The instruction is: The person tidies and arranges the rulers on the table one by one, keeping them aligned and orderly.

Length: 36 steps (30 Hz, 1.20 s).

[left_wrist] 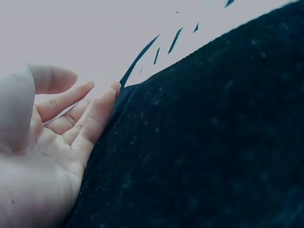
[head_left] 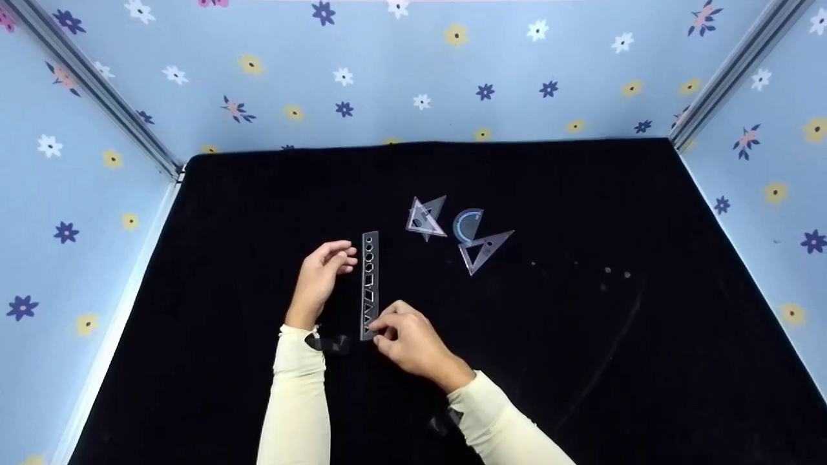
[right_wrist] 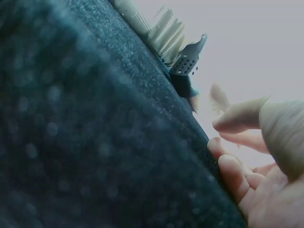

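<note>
A clear stencil ruler (head_left: 375,284) with cut-out shapes lies lengthwise on the black cloth, between the two hands. My left hand (head_left: 321,274) is at its left side near the far end, fingers loosely bent and holding nothing. In the left wrist view, the fingertips (left_wrist: 115,87) come close to the pale, glaring ruler (left_wrist: 164,52). At the ruler's near end is my right hand (head_left: 410,339), its index fingertip at the ruler's right edge. The right wrist view shows the thumb (right_wrist: 237,116) and bent fingers with nothing visible gripped; contact with the ruler is hidden there.
Beyond the right hand lie two overlapping clear set squares (head_left: 426,223), a protractor (head_left: 469,226) and another set square (head_left: 488,250) touching or nearly touching it. Black cloth (head_left: 581,194) covers the table. Flowered blue walls (head_left: 400,71) enclose the back and sides.
</note>
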Motion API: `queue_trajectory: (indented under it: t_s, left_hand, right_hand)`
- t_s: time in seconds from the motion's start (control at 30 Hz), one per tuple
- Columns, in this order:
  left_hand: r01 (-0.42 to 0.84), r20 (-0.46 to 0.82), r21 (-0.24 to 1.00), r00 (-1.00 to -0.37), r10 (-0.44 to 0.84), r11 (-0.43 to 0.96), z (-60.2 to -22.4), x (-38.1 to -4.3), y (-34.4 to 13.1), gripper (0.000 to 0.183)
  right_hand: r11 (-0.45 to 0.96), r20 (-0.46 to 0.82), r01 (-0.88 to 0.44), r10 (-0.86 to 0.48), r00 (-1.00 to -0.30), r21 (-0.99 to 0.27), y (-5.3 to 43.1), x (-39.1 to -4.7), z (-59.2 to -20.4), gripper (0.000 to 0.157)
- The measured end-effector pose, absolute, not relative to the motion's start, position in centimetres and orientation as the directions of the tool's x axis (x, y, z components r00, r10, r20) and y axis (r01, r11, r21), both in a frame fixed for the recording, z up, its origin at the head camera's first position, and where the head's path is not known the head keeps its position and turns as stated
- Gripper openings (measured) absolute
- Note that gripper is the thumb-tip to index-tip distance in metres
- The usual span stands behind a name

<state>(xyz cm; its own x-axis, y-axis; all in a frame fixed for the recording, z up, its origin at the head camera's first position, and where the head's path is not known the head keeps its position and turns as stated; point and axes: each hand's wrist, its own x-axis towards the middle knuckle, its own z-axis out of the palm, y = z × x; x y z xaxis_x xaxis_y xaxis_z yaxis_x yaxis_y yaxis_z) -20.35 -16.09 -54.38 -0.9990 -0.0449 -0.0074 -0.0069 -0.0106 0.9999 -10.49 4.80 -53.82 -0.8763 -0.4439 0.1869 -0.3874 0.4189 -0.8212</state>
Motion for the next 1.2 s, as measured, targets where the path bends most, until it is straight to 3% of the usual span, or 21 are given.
queue_trajectory:
  t_s: [0.33,0.53,0.9,1.2]
  left_hand:
    - [-0.053,-0.053,0.998,-0.999,0.007,0.031,-52.4,-19.7,-15.9,0.031]
    - [-0.049,-0.049,0.998,-0.999,0.014,0.051,-50.9,-19.1,-15.4,0.031]
    - [-0.048,-0.049,0.997,-0.999,0.009,0.053,-51.3,-19.2,-14.9,0.030]
    - [-0.031,-0.029,0.998,-0.999,-0.038,0.052,-54.1,-20.7,-15.6,0.029]
  right_hand:
    - [0.423,0.201,-0.401,-0.442,-0.874,-0.812,4.9,-10.4,-53.9,0.024]
    - [0.450,0.194,-0.408,-0.450,-0.872,-0.794,4.9,-10.4,-53.8,0.019]
    - [0.364,0.189,-0.356,-0.419,-0.888,-0.861,5.6,-10.8,-54.0,0.017]
    - [0.334,0.186,-0.332,-0.401,-0.897,-0.882,5.8,-11.2,-52.7,0.014]
